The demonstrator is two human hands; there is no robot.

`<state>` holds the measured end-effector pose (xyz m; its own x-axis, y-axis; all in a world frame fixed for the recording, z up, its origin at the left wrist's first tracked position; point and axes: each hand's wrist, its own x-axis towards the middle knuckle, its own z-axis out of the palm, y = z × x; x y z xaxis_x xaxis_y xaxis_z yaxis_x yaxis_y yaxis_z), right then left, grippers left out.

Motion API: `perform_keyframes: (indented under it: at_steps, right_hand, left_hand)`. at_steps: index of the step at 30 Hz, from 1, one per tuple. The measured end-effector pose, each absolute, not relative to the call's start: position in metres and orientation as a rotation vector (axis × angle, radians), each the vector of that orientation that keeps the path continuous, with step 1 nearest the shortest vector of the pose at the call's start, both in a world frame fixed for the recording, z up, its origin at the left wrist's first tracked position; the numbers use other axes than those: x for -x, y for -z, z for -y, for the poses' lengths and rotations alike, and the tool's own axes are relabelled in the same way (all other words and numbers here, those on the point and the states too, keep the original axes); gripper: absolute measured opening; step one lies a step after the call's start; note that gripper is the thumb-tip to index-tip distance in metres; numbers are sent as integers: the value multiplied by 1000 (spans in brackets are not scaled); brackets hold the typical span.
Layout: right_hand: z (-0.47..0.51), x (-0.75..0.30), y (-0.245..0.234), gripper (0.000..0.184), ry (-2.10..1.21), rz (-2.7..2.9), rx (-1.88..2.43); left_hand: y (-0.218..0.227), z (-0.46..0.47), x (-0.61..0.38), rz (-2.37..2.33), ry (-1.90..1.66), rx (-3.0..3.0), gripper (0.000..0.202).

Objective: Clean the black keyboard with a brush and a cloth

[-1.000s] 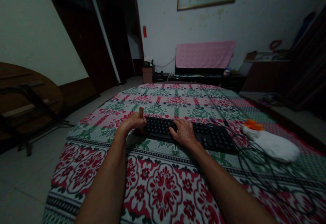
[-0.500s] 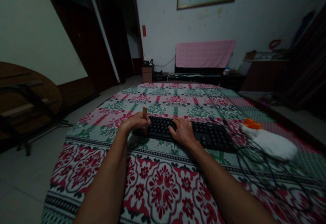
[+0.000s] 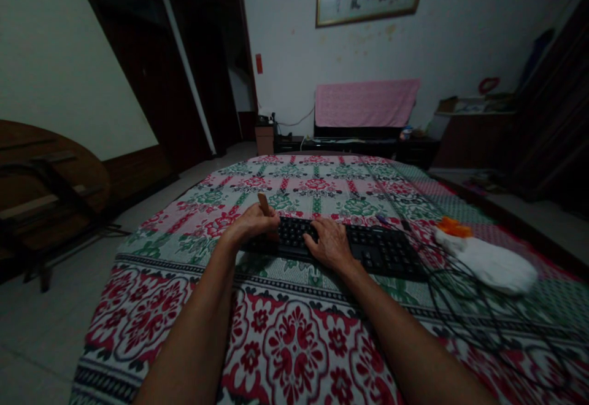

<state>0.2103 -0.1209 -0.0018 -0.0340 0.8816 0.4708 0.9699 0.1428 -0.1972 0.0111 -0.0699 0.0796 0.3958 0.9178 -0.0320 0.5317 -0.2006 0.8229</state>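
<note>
A black keyboard lies across a table covered by a red, green and white flowered cloth. My left hand is closed round a small brown stick-like tool, held upright over the keyboard's left end. My right hand rests palm down on the keys left of the middle, fingers spread flat. Both forearms reach in from the bottom edge.
A white stuffed thing with an orange tip lies to the right of the keyboard, over tangled black cables. Behind the table are a pink-covered cabinet, a dark doorway and a wooden bench at the left.
My left hand with the brown tool has shifted slightly right along the keyboard's left end, and the tool now tilts. The right hand stays on the keys. The view moved a little.
</note>
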Motion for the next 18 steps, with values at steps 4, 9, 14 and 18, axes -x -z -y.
perform_keyframes:
  at_steps: [4, 9, 14, 18]
  right_hand:
    - [120, -211, 3, 34, 235, 1942, 1763]
    - [120, -211, 4, 34, 233, 1940, 1754]
    - [120, -211, 3, 34, 248, 1939, 1740]
    - [120, -211, 4, 34, 241, 1941, 1753]
  left_hand:
    - [-73, 72, -19, -1261, -570, -1907, 9]
    - [-66, 57, -1, -1684, -534, -1981, 7]
    - [-70, 49, 9, -1907, -604, -1945, 8]
    - [-66, 58, -11, -1551, -714, -1923, 9]
